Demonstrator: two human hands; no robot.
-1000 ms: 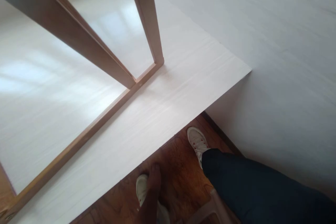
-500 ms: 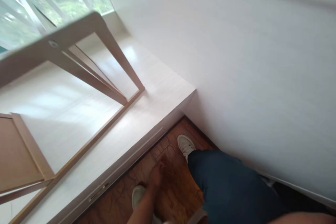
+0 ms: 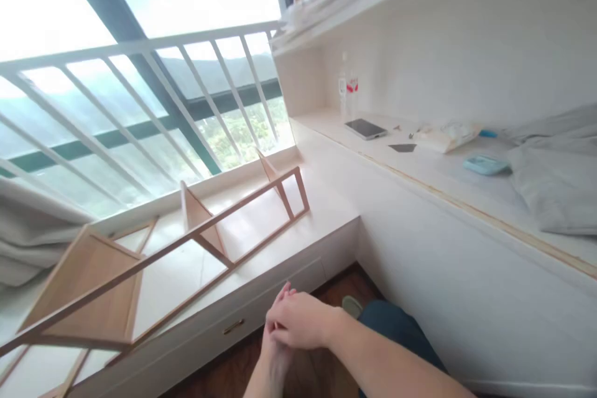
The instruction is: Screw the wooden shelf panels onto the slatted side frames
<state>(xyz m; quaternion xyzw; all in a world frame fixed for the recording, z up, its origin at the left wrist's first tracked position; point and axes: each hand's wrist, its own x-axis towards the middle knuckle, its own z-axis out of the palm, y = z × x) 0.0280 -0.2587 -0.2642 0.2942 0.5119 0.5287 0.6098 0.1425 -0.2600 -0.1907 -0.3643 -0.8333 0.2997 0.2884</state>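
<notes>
I judge a pause: low centre, right hand [image 3: 305, 318] closed over left hand [image 3: 275, 346], whose grip I can't tell; reaching needs parting them.

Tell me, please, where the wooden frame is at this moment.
In the head view, the wooden frame is mainly on the left, on the white window ledge, below the railing and beyond the left hand and right hand.

The right hand [image 3: 305, 318] rests across the left hand [image 3: 275, 348], forearms [image 3: 373, 351] bare and converging.
</notes>
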